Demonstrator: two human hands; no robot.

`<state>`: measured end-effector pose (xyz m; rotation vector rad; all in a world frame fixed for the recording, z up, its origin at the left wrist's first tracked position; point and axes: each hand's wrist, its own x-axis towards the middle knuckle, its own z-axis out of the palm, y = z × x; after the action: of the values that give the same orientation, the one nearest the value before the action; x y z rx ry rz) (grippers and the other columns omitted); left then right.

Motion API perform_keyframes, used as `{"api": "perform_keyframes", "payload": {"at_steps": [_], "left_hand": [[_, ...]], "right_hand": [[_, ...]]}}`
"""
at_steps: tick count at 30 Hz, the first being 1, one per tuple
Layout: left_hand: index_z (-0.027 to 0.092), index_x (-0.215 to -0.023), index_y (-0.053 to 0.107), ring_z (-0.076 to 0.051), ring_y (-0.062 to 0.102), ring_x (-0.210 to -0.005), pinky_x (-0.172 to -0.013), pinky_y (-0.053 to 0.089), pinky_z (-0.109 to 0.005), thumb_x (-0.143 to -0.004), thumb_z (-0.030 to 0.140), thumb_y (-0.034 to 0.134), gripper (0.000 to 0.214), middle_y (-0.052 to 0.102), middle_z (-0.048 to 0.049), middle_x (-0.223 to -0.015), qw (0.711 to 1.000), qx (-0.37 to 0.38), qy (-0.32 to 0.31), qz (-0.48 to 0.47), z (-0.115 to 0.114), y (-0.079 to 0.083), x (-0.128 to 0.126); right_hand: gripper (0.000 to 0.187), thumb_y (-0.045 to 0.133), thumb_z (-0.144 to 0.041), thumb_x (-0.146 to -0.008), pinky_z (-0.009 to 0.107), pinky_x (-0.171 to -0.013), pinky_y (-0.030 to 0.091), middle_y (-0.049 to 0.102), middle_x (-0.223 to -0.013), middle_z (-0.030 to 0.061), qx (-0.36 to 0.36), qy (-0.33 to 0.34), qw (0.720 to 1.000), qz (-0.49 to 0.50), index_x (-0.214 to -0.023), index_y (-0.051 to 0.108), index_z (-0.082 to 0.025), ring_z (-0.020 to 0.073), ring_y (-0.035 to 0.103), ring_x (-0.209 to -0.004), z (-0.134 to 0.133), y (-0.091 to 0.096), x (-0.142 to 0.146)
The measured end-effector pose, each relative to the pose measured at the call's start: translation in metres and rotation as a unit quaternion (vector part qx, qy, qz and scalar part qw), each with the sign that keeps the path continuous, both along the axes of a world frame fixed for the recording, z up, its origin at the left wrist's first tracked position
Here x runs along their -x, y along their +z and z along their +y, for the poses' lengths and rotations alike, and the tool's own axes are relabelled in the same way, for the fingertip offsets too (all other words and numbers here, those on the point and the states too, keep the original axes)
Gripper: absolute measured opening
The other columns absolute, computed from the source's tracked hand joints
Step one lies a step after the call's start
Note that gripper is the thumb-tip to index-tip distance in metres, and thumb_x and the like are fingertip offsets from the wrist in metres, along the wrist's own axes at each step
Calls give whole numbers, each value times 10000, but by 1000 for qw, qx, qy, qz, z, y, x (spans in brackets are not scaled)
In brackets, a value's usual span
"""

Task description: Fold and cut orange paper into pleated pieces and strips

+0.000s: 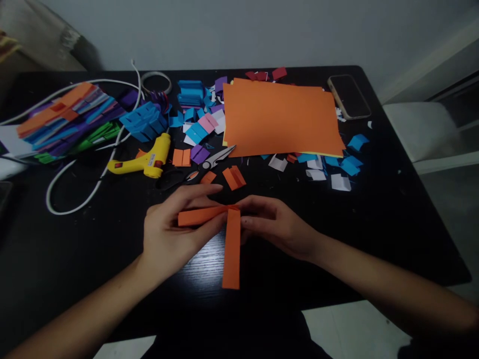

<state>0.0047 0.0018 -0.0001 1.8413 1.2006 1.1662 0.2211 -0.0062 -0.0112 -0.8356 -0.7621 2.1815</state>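
Observation:
An orange folded paper strip is held between my two hands over the front half of the black table. One arm of the strip points toward me and the other lies leftward across my left hand. My left hand pinches it between thumb and fingers near the bend. From the other side, my right hand has its thumb and fingertips closed on the paper at the same bend. Just beyond my hands lie scissors with partly spread blades and a small folded orange piece.
A yellow hot glue gun lies at left beside a looping white cable. Stacks of folded coloured strips are at far left. Orange sheets rest among small paper scraps at the back. A phone lies at back right.

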Motion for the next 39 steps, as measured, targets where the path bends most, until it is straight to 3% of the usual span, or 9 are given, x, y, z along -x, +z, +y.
{"api": "perform_keyframes", "payload": {"at_steps": [4, 14, 25, 33, 39], "left_hand": [[286, -1167, 779, -146, 727, -803, -733, 598, -282, -837, 168, 836, 355, 810, 22, -922, 998, -30, -39, 38, 3, 2, 6], [274, -1024, 826, -130, 770, -801, -701, 622, -220, -855, 162, 816, 203, 827, 17, -964, 997, 32, -55, 38, 2, 8, 6], [241, -1018, 795, -153, 761, -796, -679, 604, -262, -874, 140, 768, 177, 817, 3, -916, 990, -11, -100, 98, 1, 5, 6], [224, -1030, 775, -161, 759, -782, -671, 604, -255, -881, 198, 770, 151, 801, -11, -908, 988, -1, -110, 106, 0, 10, 2], [236, -1010, 768, -169, 755, -762, -698, 593, -295, -939, 177, 711, 109, 806, -12, -882, 985, -39, -117, 118, 1, 7, 3]], "right_hand": [[220, 822, -227, -884, 253, -734, 626, 776, -930, 9, -46, -16, 997, -54, -1090, 759, -180, 114, 744, -737, -2, -4, 0], [165, 804, -299, -906, 214, -683, 611, 760, -834, -6, -110, -39, 986, -119, -1027, 778, -190, 96, 728, -687, 0, 2, 0], [167, 843, -293, -857, 196, -668, 616, 762, -830, -3, -108, -58, 982, -146, -977, 803, -185, 98, 722, -713, -3, 8, 3], [175, 855, -314, -841, 233, -699, 619, 769, -823, 1, -116, -54, 977, -171, -951, 794, -192, 122, 733, -730, -4, 5, 3], [221, 848, -372, -848, 278, -685, 648, 761, -824, 13, -104, -46, 979, -169, -947, 776, -189, 155, 745, -733, -5, 5, 3]]}}
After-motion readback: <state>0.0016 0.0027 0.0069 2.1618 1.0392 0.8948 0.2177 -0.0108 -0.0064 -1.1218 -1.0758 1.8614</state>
